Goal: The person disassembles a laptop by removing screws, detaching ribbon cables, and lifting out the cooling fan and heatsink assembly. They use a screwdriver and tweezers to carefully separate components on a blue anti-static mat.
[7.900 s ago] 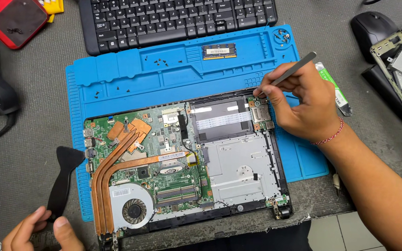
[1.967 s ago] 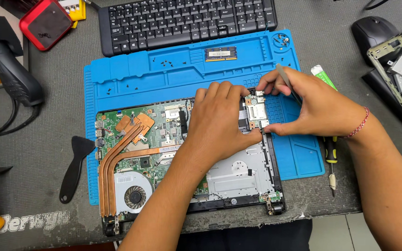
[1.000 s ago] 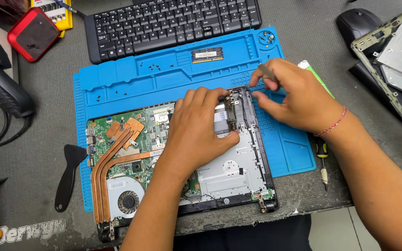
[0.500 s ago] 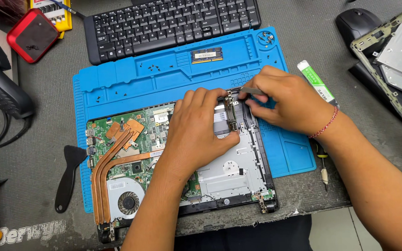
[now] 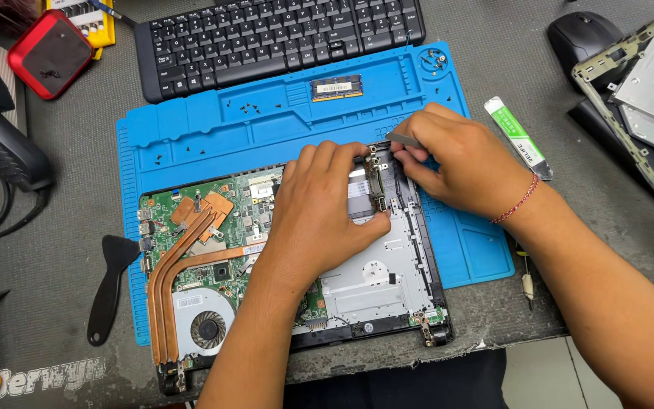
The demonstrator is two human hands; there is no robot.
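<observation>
While the left hand pinches a small daughterboard upright at the opened laptop base's two-o'clock corner, the right hand, just beside at three o'clock, is closed on metal tweezers; blue repair mat underneath, black keyboard at twelve o'clock

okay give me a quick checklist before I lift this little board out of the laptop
1. Left hand steadying the small board: ok.
2. Right hand has the tweezers at the board's top edge: ok.
3. Board's cable unplugged: cannot tell, fingers hide it.
4. Board's screws out: cannot tell.
5. Loose screws kept on the blue mat: ok.
6. Pry tool lying beside the mat: ok.
</observation>
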